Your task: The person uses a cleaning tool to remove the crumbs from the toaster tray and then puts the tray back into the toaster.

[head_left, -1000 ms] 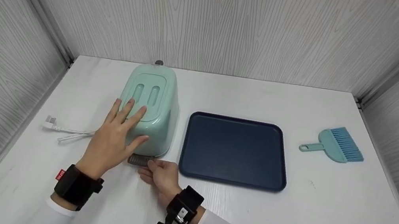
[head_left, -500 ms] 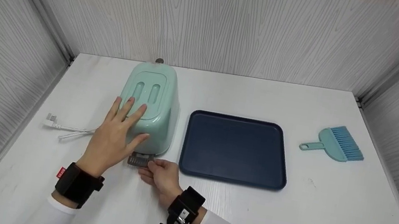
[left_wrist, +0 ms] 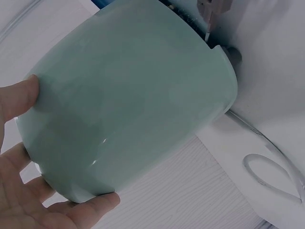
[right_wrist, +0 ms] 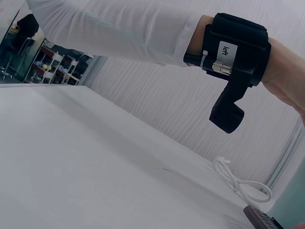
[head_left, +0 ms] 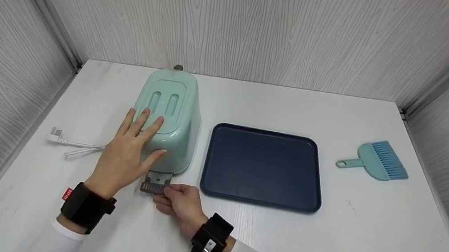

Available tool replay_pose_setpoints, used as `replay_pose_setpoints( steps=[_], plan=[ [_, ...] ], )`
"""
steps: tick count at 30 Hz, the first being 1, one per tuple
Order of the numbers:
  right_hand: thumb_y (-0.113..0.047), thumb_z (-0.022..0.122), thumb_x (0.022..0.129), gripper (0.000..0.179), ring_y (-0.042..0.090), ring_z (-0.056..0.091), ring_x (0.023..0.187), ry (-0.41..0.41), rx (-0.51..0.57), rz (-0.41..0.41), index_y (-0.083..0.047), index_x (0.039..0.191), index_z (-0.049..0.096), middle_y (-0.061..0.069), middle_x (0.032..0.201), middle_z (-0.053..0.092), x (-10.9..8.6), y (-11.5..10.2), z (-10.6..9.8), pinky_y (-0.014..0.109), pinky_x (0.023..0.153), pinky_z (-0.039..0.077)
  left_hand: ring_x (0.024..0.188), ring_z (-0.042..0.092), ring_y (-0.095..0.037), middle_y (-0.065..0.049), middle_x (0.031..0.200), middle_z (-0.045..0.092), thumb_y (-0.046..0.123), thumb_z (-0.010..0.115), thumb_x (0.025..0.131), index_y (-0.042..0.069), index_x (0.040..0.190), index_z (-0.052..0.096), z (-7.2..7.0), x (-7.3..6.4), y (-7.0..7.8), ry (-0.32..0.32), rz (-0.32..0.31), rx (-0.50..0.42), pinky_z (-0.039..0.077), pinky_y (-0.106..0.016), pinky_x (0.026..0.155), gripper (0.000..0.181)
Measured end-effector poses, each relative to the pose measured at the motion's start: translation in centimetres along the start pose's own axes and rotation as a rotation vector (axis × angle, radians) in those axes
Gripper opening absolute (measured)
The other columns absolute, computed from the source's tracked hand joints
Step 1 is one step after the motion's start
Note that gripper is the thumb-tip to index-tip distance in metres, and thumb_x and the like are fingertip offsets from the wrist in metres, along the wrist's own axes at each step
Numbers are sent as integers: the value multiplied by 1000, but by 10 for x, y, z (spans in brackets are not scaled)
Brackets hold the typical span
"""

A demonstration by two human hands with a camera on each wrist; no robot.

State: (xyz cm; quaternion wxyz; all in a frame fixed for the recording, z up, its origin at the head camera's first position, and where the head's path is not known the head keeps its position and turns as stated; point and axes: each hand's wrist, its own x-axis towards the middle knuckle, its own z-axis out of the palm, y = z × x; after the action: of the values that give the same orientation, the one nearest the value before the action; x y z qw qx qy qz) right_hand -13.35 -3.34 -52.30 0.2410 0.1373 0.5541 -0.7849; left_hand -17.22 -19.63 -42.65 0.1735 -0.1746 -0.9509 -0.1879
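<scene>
A mint-green toaster (head_left: 183, 115) with a lid over its top stands left of centre in the head view. My left hand (head_left: 123, 155) rests on its near end, fingers spread across the top edge. In the left wrist view the fingers lie against the toaster's green body (left_wrist: 128, 90). A dark grey crumb tray (head_left: 155, 183) sticks out from under the near end. My right hand (head_left: 185, 203) pinches its right corner between thumb and fingers. The ribbed end of the crumb tray (right_wrist: 259, 218) also shows low in the right wrist view.
A navy rectangular tray (head_left: 265, 168) lies right of the toaster. Farther right is a small teal brush (head_left: 374, 161) with blue bristles. A white cord with a plug (head_left: 58, 136) lies to the left. Grey wood-grain panels (head_left: 240, 25) enclose the back and sides.
The crumb tray has slid out toward me from under the toaster, with my right hand moving along with it. My left hand stays on the toaster.
</scene>
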Motion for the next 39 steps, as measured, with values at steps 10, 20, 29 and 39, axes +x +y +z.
replay_pose_setpoints(
  steps=[10,20,29,39],
  plan=[
    [-2,58,105,21,26,81,100,-49,-17,25,7,124,55,22,110,75,-8,1,-3,31,88,68,159,26,-53,-24,168,38,38,77,97,16,159,48,-2,1,0,-10,-12,3,47,-64,120,72],
    [-2,58,105,17,26,81,100,-72,-29,23,7,120,58,24,111,77,-14,5,-6,30,87,68,160,24,-51,-23,169,37,38,76,98,16,160,46,-2,1,1,-32,-21,-3,49,-64,117,73],
    [-2,59,104,13,25,81,100,-83,-42,34,5,115,61,23,106,80,-20,9,-7,31,86,69,159,25,-52,-23,169,37,38,76,98,17,161,46,-1,1,1,-29,-20,-5,47,-65,119,73],
    [-2,60,103,8,27,81,101,-107,-29,54,2,110,62,25,110,79,-26,14,-10,32,87,68,158,29,-53,-24,167,40,38,78,96,16,158,49,0,0,-1,11,7,14,52,-63,115,72]
  ],
)
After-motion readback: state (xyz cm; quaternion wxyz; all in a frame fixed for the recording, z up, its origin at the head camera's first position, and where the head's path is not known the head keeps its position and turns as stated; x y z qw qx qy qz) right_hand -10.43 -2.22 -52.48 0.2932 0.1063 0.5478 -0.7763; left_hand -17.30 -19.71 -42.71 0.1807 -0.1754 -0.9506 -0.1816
